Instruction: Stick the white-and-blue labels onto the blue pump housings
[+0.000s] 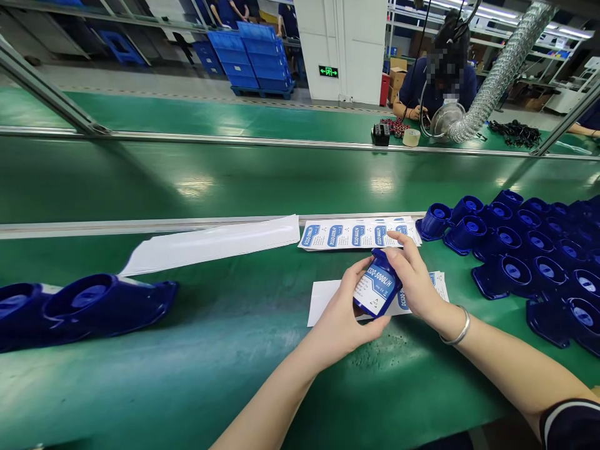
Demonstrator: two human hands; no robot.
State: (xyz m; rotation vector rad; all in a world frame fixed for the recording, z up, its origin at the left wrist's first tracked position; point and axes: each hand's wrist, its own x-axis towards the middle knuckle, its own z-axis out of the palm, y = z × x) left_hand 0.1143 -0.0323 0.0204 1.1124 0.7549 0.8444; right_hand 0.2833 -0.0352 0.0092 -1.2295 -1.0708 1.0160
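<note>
Lower left of frame: two dark blue housings on the green bench, one cut off by the frame edge. Slivers of white along their far side, seen too edge-on to read; probably labels, so I take these as done.

Centre left: white sheets, long, bare on the upper face, overlapping. Likely spent backing.

Centre, a little right: the held housing, up off the bench, tilted, labelled face toward the camera. Left hand clamped around its left side and lower edge. Right hand clamped at its upper right, thumb along the edge. Glossy deep blue, cut corners at the top; blue-and-white label reading "5000L/H", start of the line unclear. Label looks square to the rim, no bubble or lifted corner visible; judged all but finished. Underside hidden.

Just above it, a label strip with a full row of labels. Below, a second label sheet, bare at its left end, labels remaining at right, partly behind the hands.

Right of frame: unlabelled housings in crowded rows, round collars up, no label visible. Most of the batch seems left to do.
</note>
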